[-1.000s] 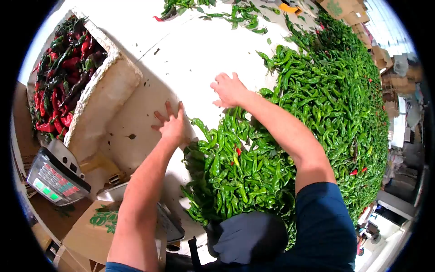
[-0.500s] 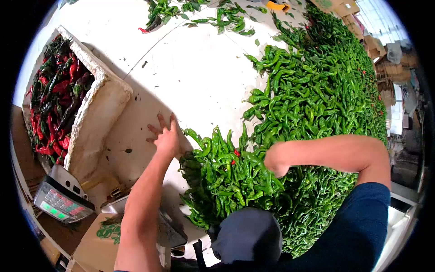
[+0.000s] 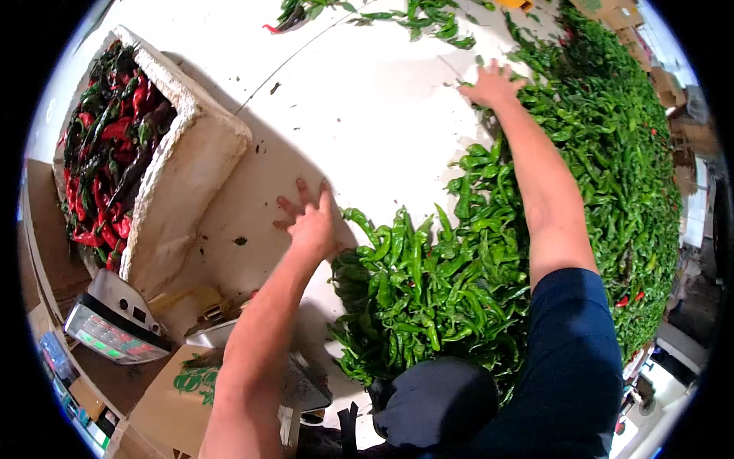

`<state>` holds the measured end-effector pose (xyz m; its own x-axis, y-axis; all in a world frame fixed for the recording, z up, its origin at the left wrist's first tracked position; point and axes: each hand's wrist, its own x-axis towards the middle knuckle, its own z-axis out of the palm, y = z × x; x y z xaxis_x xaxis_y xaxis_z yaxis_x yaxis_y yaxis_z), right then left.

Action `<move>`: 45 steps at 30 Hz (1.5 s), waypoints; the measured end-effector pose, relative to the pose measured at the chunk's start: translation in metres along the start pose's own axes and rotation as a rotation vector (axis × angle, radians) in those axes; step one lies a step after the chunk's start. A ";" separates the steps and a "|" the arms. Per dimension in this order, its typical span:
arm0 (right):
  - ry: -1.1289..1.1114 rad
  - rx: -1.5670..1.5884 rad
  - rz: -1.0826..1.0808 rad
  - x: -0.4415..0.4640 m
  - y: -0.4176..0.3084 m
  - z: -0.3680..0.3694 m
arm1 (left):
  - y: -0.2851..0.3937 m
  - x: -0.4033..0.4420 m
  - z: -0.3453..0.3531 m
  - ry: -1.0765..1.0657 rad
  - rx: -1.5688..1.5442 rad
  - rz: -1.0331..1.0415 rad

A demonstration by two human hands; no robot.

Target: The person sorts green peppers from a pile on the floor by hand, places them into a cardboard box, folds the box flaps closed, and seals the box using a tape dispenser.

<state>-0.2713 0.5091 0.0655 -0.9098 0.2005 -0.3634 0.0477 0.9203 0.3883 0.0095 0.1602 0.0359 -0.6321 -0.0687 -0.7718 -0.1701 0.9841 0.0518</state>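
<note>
A large heap of green peppers (image 3: 459,283) covers the right side of the white surface (image 3: 359,130) and reaches close to my body. My left hand (image 3: 310,222) rests on that surface, fingers spread, just left of the near peppers and holding nothing. Far forward, my right hand (image 3: 493,86) is stretched out at the upper left edge of the heap. Its fingers are apart and no pepper shows in them. The right forearm passes over the heap, hiding some peppers beneath it.
At left stands a white foam box (image 3: 187,161) filled with red and dark peppers (image 3: 115,153). Below it are a scale display (image 3: 115,333) and a cardboard box (image 3: 168,394). Loose green peppers (image 3: 436,19) lie at the far edge, near a yellow object (image 3: 516,4).
My right hand has moved from over the near peppers to the heap's far left edge, and its fingers have spread. The left hand stays flat, while the view has shifted slightly.
</note>
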 end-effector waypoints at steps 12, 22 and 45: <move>-0.209 -0.049 -0.094 -0.036 0.025 0.025 | 0.001 0.006 0.009 0.044 0.015 -0.007; -0.195 -0.180 -0.526 -0.269 0.035 0.065 | 0.004 -0.004 -0.003 0.014 -0.030 -0.009; 0.428 -0.035 -0.393 -0.017 -0.079 0.024 | 0.002 -0.006 -0.003 0.001 -0.018 0.007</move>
<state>-0.2493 0.4407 0.0206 -0.9426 -0.3139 -0.1143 -0.3341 0.8853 0.3235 0.0106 0.1623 0.0429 -0.6339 -0.0616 -0.7710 -0.1792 0.9814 0.0688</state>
